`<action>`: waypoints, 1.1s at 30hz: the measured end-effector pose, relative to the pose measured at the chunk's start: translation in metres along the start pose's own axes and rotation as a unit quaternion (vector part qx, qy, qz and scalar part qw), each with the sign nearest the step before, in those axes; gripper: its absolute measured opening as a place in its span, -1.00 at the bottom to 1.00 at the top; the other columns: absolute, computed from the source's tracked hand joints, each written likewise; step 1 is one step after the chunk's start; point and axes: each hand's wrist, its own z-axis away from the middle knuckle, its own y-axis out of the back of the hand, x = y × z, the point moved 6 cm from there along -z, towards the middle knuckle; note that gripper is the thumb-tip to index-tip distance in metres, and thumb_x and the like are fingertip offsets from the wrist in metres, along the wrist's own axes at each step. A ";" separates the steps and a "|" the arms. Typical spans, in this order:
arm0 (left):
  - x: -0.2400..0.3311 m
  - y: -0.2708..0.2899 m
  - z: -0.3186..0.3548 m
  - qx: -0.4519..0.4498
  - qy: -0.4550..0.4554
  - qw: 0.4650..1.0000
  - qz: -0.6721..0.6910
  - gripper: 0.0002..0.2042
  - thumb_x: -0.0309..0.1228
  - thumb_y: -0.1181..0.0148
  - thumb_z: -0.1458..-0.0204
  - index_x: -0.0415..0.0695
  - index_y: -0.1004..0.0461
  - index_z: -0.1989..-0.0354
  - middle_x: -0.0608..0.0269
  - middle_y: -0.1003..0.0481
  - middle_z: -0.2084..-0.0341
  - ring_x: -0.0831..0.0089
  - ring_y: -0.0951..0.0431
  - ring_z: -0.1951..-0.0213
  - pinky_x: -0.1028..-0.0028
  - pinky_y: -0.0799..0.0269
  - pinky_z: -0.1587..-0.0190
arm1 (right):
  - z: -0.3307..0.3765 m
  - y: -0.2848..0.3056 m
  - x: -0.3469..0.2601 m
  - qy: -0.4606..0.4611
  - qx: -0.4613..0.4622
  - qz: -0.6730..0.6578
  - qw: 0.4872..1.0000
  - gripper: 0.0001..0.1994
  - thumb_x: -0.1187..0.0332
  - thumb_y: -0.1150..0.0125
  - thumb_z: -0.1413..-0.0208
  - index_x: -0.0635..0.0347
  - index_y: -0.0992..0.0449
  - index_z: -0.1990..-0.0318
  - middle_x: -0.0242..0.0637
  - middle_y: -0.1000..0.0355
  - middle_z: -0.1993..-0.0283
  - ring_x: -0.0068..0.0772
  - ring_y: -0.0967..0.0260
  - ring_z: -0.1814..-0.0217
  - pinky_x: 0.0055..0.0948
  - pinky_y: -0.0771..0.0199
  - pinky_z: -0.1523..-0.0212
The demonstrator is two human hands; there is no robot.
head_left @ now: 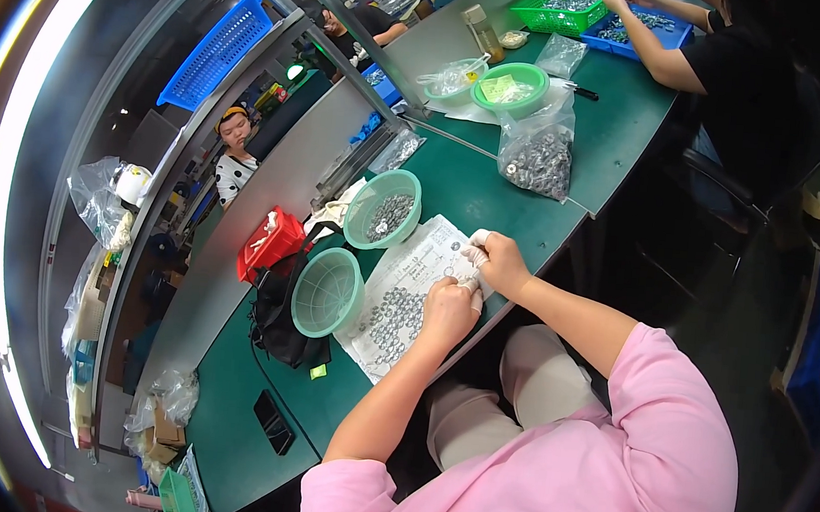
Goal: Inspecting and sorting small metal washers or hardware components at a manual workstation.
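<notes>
My left hand (448, 309) rests at the near edge of a white sheet (406, 277) strewn with several small silver metal rings (394, 316), fingers curled with white finger cots on the tips. My right hand (493, 259) sits just to its right, fingertips pinched together over the sheet's edge; whether a ring is between them is too small to tell. A green bowl (384, 209) with metal parts stands beyond the sheet. A second green bowl (327, 293), tilted, lies to the left of the sheet.
A red box (270, 242) and a black bag (279, 328) lie left of the bowls, a black phone (274, 421) nearer me. A clear bag of metal parts (537, 157) stands farther along the green table. Another person's arms (652, 54) work at green and blue baskets (559, 8).
</notes>
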 end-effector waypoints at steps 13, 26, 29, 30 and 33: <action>-0.007 0.004 0.005 0.028 0.097 0.994 0.035 -0.84 -0.41 -0.21 0.11 -0.12 -0.60 0.34 -0.01 -0.50 0.59 0.21 -0.51 0.54 0.34 -0.43 0.41 | -0.002 -0.001 0.020 -0.152 0.008 -0.146 0.977 -0.79 0.30 -0.27 0.02 0.28 -0.45 0.46 -0.28 -0.36 0.62 -0.50 -0.24 0.59 -0.42 -0.26 0.53; -0.049 0.045 -0.113 0.103 0.157 0.938 0.292 -0.81 -0.52 -0.16 0.00 -0.29 -0.55 0.21 0.20 -0.58 0.38 0.58 -0.54 0.34 0.60 -0.43 0.24 | -0.006 0.002 0.010 -0.118 -0.032 -0.124 0.985 -0.78 0.32 -0.31 0.03 0.29 -0.46 0.47 -0.30 -0.39 0.59 -0.54 -0.29 0.56 -0.47 -0.30 0.51; -0.032 0.047 -0.179 0.121 0.119 0.943 0.287 -0.79 -0.50 -0.16 0.00 -0.29 -0.55 0.19 0.20 -0.58 0.37 0.57 -0.55 0.35 0.59 -0.43 0.24 | -0.005 -0.002 0.009 -0.158 -0.070 -0.115 0.978 -0.74 0.25 -0.34 0.09 0.29 -0.46 0.47 -0.17 -0.39 0.58 -0.31 -0.31 0.56 -0.36 -0.30 0.46; -0.030 0.041 -0.201 0.142 0.096 0.939 0.297 -0.79 -0.49 -0.16 0.00 -0.28 -0.55 0.19 0.20 -0.59 0.37 0.57 -0.54 0.36 0.59 -0.43 0.24 | -0.005 -0.002 0.011 -0.159 -0.068 -0.106 0.979 -0.74 0.25 -0.34 0.09 0.29 -0.46 0.47 -0.17 -0.39 0.58 -0.31 -0.31 0.56 -0.36 -0.30 0.46; -0.015 0.034 -0.256 0.167 0.082 0.925 0.331 -0.79 -0.47 -0.18 0.01 -0.28 -0.55 0.20 0.20 -0.59 0.37 0.57 -0.54 0.37 0.59 -0.42 0.25 | -0.006 -0.005 0.009 -0.140 -0.061 -0.090 0.984 -0.73 0.24 -0.35 0.10 0.28 -0.46 0.48 -0.14 -0.39 0.57 -0.27 -0.32 0.56 -0.35 -0.29 0.47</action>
